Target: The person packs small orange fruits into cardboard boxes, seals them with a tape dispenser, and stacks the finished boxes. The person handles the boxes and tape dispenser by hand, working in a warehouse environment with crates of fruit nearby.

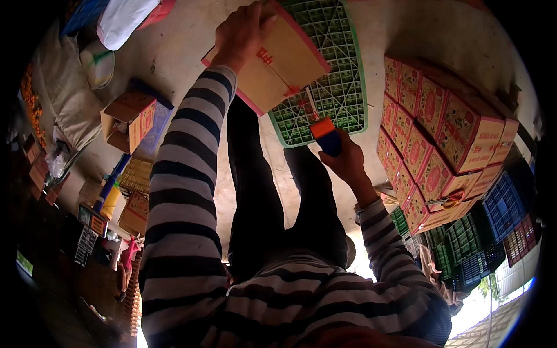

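Observation:
A cardboard box (283,56) with pink edges and red print lies closed on an upturned green plastic crate (343,100). My left hand (241,37) rests on the box's far left part, fingers over its edge; the fingertips are partly hidden. In my right hand (348,158) is a blue and orange tape dispenser (328,135), close to the near edge of the crate. A pale narrow strip, seemingly tape, runs from the dispenser up towards the box's near corner.
Stacked printed cartons (428,130) stand at the right, with orange-handled scissors (450,200) on them. Behind these are plastic crates (504,204). An open carton (130,119) stands at the left, near a white bucket (98,65). A person (127,261) is farther off, lower left.

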{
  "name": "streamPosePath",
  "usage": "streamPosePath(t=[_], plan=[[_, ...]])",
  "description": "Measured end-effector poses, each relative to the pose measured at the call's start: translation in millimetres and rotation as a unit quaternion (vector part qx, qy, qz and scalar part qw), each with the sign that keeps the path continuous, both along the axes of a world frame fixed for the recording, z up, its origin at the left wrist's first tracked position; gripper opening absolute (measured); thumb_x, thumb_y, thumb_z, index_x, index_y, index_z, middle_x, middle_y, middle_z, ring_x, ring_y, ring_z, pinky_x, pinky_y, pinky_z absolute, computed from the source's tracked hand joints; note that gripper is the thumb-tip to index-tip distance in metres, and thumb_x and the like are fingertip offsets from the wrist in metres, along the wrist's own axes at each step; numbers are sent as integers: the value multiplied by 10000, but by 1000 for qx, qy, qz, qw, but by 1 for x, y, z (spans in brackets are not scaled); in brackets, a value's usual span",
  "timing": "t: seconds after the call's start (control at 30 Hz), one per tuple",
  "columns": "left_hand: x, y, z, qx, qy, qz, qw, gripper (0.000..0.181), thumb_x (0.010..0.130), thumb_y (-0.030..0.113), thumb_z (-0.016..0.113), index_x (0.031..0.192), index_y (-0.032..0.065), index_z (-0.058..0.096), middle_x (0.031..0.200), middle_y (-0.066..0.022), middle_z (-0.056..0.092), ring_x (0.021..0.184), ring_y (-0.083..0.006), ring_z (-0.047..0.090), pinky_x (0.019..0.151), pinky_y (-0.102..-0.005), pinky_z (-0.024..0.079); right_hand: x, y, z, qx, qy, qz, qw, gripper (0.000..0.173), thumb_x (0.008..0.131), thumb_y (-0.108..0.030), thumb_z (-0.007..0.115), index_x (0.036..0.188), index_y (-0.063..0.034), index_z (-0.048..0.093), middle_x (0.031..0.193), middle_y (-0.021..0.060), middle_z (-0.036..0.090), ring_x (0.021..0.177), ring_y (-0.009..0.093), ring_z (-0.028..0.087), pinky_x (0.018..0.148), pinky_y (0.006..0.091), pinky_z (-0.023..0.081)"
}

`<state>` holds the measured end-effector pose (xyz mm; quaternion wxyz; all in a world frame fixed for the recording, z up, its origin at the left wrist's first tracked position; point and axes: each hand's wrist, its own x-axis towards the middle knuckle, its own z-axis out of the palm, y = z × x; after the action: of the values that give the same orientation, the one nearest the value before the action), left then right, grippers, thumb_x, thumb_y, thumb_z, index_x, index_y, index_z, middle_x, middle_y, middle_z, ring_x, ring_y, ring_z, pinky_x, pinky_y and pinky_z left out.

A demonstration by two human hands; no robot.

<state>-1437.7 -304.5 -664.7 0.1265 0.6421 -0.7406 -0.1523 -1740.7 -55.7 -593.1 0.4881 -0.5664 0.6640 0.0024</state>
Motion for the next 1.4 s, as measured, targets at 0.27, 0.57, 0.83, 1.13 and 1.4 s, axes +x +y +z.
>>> streamPosePath(t=[0.27,0.57,0.83,1.13,1.4], plan=[[-9,4,-7,-158,-44,-60,985,472,966,362,678,1372,141,582,1350,-164,622,1225,-369,606,1045,-535,468,5,-19,-61,-3,15,16,1000,670,740,-348,826,1301,-68,591,936,194,748,841,405,740,731,502,594],[-98,57,1,-100,64,-306,945,464,868,334,780,1280,166,648,1465,-125,554,1408,-294,505,1151,-569,368,30,-28,-80,-11,15,-2,1000,702,729,-366,846,1300,-50,586,936,194,751,860,394,747,755,504,593],[47,-12,8,352,205,11,913,804,782,474,868,1384,8,610,1210,-142,739,1062,-227,724,930,-351,568,28,-11,-80,-35,-4,-35,999,682,732,-334,846,1303,-69,582,965,194,745,857,399,741,750,502,590],[-73,116,7,265,127,-85,952,796,751,632,828,1255,41,655,1058,-179,725,984,-373,727,870,-485,574,-44,118,-44,118,74,-31,990,671,723,-359,883,1258,-85,584,971,166,748,887,384,742,789,483,590],[-74,141,10,31,100,-173,979,773,761,404,855,1385,53,564,1451,-214,517,1334,-445,515,1061,-567,444,-53,164,-18,127,79,-75,986,625,746,-342,884,1240,-106,582,962,145,749,916,370,741,798,466,583]])
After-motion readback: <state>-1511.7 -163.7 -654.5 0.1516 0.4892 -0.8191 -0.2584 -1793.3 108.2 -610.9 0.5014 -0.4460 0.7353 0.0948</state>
